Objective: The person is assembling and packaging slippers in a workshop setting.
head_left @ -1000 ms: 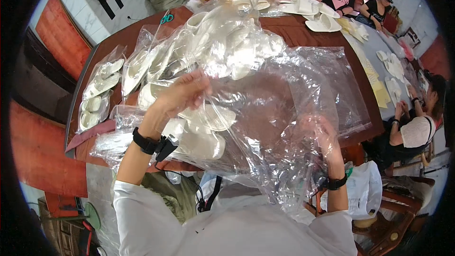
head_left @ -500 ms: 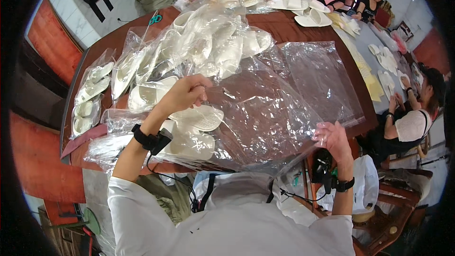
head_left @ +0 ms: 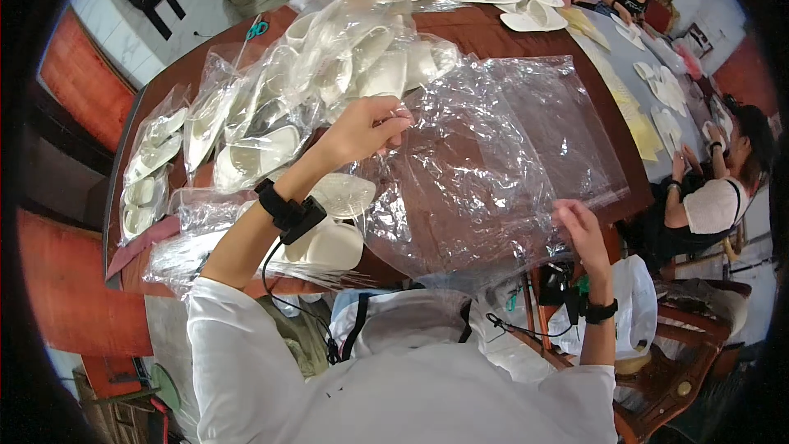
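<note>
A large clear plastic bag point(head_left: 464, 177) is spread over the brown table, wrinkled and shiny. My left hand point(head_left: 374, 127) pinches its upper left part. At the near right side of the bag, my right hand point(head_left: 582, 234) has its fingers closed on the film. Below my left forearm lie white slippers point(head_left: 329, 242), partly hidden by the arm and the plastic. Beyond my left hand rises a heap of bagged white slippers point(head_left: 333, 66), and more slippers in clear bags point(head_left: 156, 148) lie on the left side.
Teal scissors point(head_left: 257, 29) rest near the far left edge. Loose white slippers point(head_left: 530, 16) sit at the back. Another clear bag point(head_left: 567, 115) lies flat on the right. People work around a grey table point(head_left: 637, 57); one sits close on the right. A wooden chair point(head_left: 682, 362) stands near my right side.
My left hand has shifted right and away from me, drawing the bag's film along. My right hand has moved slightly, and the film near it is looser and more crumpled.
</note>
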Tool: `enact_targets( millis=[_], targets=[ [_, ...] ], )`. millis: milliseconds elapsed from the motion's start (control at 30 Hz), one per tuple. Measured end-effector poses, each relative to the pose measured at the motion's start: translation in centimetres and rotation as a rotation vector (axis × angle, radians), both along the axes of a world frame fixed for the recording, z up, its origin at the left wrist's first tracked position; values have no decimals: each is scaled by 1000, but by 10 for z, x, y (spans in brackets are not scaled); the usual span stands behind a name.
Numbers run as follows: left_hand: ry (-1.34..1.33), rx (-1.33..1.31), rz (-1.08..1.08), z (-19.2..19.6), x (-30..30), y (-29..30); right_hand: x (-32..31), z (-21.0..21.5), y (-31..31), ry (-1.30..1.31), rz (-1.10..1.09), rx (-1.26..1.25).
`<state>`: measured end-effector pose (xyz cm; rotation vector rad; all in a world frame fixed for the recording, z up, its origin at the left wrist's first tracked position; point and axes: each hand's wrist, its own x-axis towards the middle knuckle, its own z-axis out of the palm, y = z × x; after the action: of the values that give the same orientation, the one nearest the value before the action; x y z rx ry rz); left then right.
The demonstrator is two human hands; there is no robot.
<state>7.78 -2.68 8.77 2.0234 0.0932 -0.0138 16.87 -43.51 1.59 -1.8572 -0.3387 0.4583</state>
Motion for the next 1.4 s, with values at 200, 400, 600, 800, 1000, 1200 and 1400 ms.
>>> enact_targets(
  millis=[200,400,600,800,1000,1200,1400],
  targets=[
    [198,80,-35,5,7,-11,18,-14,-21,-13,16,84],
    [279,7,-87,-11,18,3,40,-20,-44,95,-129,192],
    [-163,9,272,-12,36,-27,101,-34,-73,-24,-300,126],
    [-207,232,-154,12,-26,-52,165,-50,-83,-200,-398,-69],
    [46,338,-406,62,-111,-62,214,-79,-82,-313,-446,-235],
    [145,457,-233,48,-171,-47,213,-73,-79,-569,-486,-670],
    [164,306,-56,23,-193,-47,107,-4,13,-1007,-133,-499]
  ],
)
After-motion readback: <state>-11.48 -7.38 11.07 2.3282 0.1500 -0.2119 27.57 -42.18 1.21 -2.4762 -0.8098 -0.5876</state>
